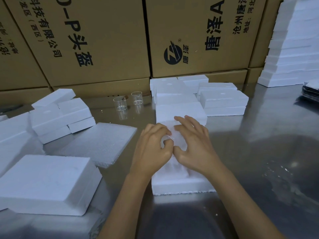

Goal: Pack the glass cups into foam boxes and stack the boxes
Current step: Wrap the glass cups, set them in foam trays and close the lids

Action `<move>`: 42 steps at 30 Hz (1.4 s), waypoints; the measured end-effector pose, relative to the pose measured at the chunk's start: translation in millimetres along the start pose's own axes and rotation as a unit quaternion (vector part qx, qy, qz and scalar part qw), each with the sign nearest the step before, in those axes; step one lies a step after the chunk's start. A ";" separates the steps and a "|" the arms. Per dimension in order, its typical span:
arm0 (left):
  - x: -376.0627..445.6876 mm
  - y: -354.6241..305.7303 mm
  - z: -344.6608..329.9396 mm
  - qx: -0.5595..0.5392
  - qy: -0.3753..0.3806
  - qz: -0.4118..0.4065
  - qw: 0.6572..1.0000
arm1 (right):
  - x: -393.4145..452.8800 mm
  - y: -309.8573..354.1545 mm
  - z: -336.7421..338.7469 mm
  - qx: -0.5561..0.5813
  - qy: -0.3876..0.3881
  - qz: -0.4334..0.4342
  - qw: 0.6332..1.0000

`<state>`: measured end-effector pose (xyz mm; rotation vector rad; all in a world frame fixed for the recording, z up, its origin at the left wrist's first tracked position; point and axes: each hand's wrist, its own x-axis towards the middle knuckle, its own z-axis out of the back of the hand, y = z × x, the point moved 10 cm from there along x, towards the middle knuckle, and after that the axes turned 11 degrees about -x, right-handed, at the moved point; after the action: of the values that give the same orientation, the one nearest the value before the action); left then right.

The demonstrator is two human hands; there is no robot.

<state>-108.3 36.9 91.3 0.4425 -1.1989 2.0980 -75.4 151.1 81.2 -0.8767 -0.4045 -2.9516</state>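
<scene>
An open white foam box lies on the steel table in front of me. Over its hollow, my left hand curls its fingers round a clear glass cup, which is mostly hidden. My right hand rests beside it with fingers spread, touching the cup and the foam. Two more glass cups stand upright farther back, left of centre.
Foam boxes are stacked behind the open one and at back right. More foam pieces lie at left, a flat sheet and a big block. Cardboard cartons wall off the back; a tall foam stack stands far right.
</scene>
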 end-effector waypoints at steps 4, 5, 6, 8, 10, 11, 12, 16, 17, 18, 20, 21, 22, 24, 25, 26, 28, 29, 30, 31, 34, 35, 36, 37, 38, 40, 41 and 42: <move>0.3 -1.4 3.1 -0.043 -0.011 0.000 0.999 | 1.1 0.7 -5.2 -0.015 0.008 0.006 1.000; 1.3 -3.3 0.7 -0.038 0.001 -0.011 0.999 | 1.0 -0.1 -5.0 -0.010 0.008 0.008 1.000; 2.0 -4.1 -1.6 -0.029 0.012 -0.019 0.999 | 0.8 -0.6 -4.1 -0.004 0.006 0.008 1.000; 2.8 -0.8 -2.7 0.000 0.021 -0.021 1.000 | 0.4 -0.7 0.6 0.017 -0.010 -0.001 1.000; 2.8 2.4 -3.5 0.038 0.025 -0.023 0.999 | 0.7 -4.3 10.6 0.074 -0.044 -0.028 0.996; 2.5 2.9 -5.6 0.049 0.032 -0.024 0.998 | 0.8 -6.3 14.2 0.105 -0.053 -0.042 0.992; 1.9 2.8 -7.6 0.053 0.038 -0.023 0.998 | 0.7 -6.3 15.4 0.120 -0.054 -0.045 0.990; 1.9 2.3 -9.5 0.047 0.034 -0.019 0.998 | 0.8 5.2 9.3 0.069 -0.034 0.005 0.997; 1.1 2.0 -8.9 0.034 0.027 -0.015 0.999 | 0.5 7.0 7.0 0.051 -0.031 0.015 0.998; 0.8 2.0 -7.0 0.015 0.018 -0.009 1.000 | 0.4 8.0 4.7 0.039 -0.029 0.020 0.999; 1.1 1.5 -0.2 -0.033 -0.009 0.003 0.999 | 1.4 7.8 1.2 0.026 -0.020 0.014 0.999; 1.7 1.3 3.7 -0.057 -0.024 0.005 0.998 | 2.3 8.1 0.2 0.022 -0.017 0.012 1.000; 2.1 1.1 6.6 -0.075 -0.035 0.002 0.997 | 2.8 9.0 -0.3 0.017 -0.015 0.013 1.000; 2.9 4.7 5.8 -0.090 -0.026 0.010 0.996 | 2.9 11.0 -1.2 0.017 -0.008 0.020 1.000; 2.2 8.6 2.2 -0.091 -0.008 0.025 0.996 | 2.0 11.3 -1.2 0.031 -0.003 0.023 0.999; 1.2 12.6 -1.8 -0.087 0.012 0.040 0.995 | 1.1 10.2 0.4 0.057 -0.003 0.021 0.998; -0.8 16.8 -6.9 -0.061 0.038 0.048 0.996 | 0.5 0.9 10.2 0.118 -0.030 -0.010 0.993; -1.4 17.3 -7.5 -0.046 0.041 0.045 0.997 | 0.3 -7.2 18.3 0.143 -0.061 -0.034 0.987; -1.4 17.2 -7.0 -0.034 0.040 0.040 0.998 | -0.4 -15.5 27.5 0.155 -0.100 -0.054 0.981; -1.3 16.9 -6.3 -0.024 0.037 0.036 0.998 | -1.2 -22.7 34.4 0.154 -0.133 -0.070 0.977; -1.9 17.8 -7.4 -0.010 0.037 0.033 0.999 | -1.3 -43.5 28.7 0.149 -0.117 -0.129 0.973; -1.9 19.4 -8.8 -0.018 0.040 0.039 0.998 | -1.5 -51.5 21.1 0.168 -0.089 -0.157 0.969; -1.8 21.1 -10.4 -0.028 0.041 0.047 0.998 | -2.3 -58.4 14.0 0.194 -0.065 -0.183 0.962; -1.6 22.6 -11.3 -0.038 0.039 0.056 0.997 | -2.6 -63.5 8.2 0.220 -0.047 -0.205 0.953; -1.3 23.7 -11.4 -0.047 0.033 0.063 0.996 | -2.7 -66.6 4.9 0.240 -0.036 -0.220 0.945; -0.6 22.5 -7.9 -0.067 0.008 0.071 0.995 | -3.0 -69.2 3.6 0.263 -0.028 -0.237 0.935; -0.4 20.6 -4.9 -0.084 -0.007 0.075 0.994 | -3.6 -69.9 5.0 0.283 -0.031 -0.242 0.927; 0.0 19.2 -1.3 -0.111 -0.018 0.085 0.990 | -4.1 -70.6 7.2 0.316 -0.035 -0.247 0.915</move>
<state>-121.6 31.3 78.6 0.2848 -1.5179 2.0725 -75.7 221.0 68.0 -0.8736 -1.6862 -2.8322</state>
